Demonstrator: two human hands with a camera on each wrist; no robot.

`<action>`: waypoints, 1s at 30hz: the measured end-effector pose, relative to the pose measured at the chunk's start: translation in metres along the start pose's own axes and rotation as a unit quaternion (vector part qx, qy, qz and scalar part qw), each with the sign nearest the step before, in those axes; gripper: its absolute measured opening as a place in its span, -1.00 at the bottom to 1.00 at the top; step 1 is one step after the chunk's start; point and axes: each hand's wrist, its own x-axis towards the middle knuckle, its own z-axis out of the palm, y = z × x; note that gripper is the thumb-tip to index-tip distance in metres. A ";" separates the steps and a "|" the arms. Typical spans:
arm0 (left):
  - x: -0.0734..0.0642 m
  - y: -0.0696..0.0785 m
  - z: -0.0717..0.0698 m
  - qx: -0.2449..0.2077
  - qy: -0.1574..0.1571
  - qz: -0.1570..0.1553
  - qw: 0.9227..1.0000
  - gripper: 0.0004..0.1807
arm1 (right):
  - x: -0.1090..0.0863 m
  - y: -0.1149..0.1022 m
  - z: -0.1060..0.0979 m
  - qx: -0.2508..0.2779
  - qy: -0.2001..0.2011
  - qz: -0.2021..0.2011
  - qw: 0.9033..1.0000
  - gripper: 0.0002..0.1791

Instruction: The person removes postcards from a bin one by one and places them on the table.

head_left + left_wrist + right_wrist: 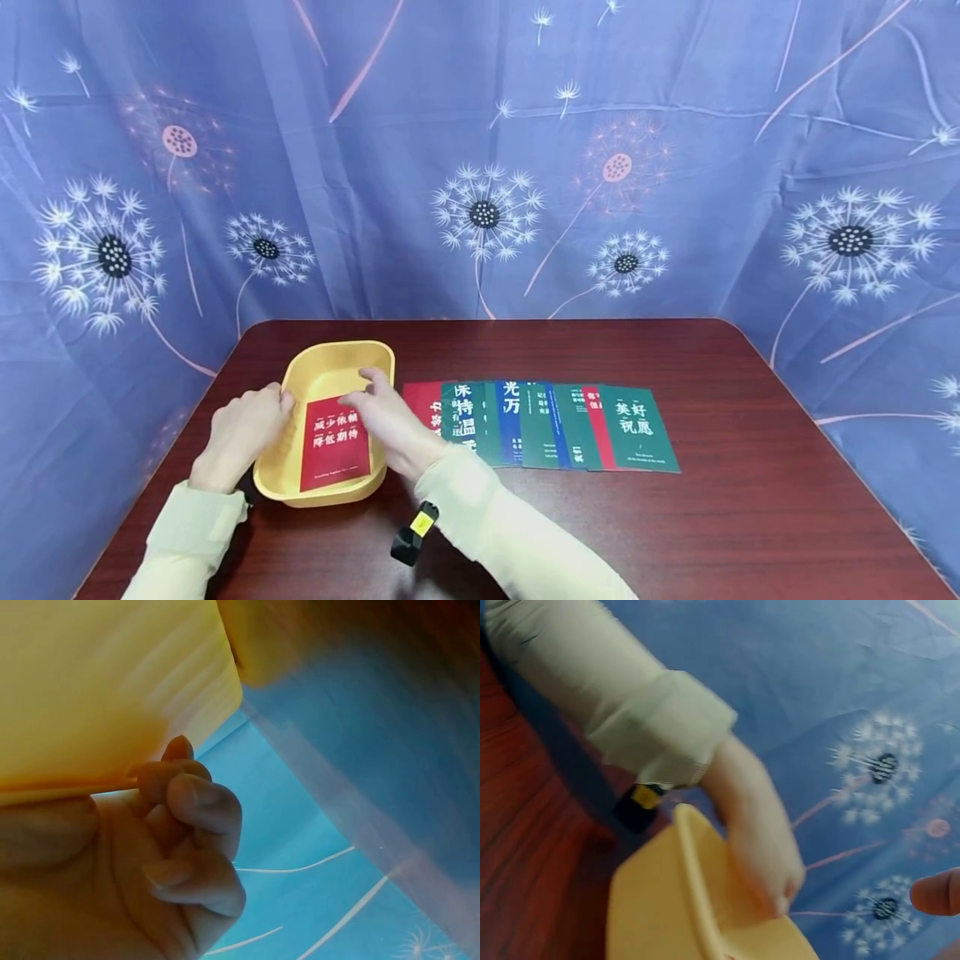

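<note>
A yellow plastic tray [333, 365] with rounded corners stands at the left of the table. My left hand [243, 432] grips its left rim; in the left wrist view its curled fingers [206, 802] fold around the rim. Inside the tray lies a red card [335, 458] with white Chinese writing. My right hand [393, 425] hovers over the tray's right side, its fingers loosely extended near the card's upper right edge and not closed on it. Only a fingertip [939, 892] of that hand shows in the right wrist view.
Right of the tray, a row of overlapping green, blue and red cards [641, 429] lies on the dark red wooden table [675, 533]. Behind the table hangs a blue curtain [375, 167] with dandelion prints. A black strap device [411, 537] sits at my right wrist.
</note>
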 end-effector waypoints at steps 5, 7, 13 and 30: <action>-0.001 -0.001 0.000 -0.002 0.007 0.006 1.000 -0.61 | 0.004 0.010 0.018 -0.008 0.010 0.022 1.000 -0.36; 0.000 -0.002 0.001 -0.002 0.006 0.005 1.000 -0.61 | 0.007 0.016 0.022 0.001 0.028 0.025 0.999 -0.31; 0.000 -0.001 0.003 0.001 -0.007 -0.003 1.000 -0.60 | 0.019 0.031 0.025 0.081 0.062 0.057 0.993 -0.20; 0.002 -0.001 0.001 0.004 -0.012 -0.005 1.000 -0.60 | 0.032 0.033 0.023 0.153 0.050 0.094 0.982 -0.57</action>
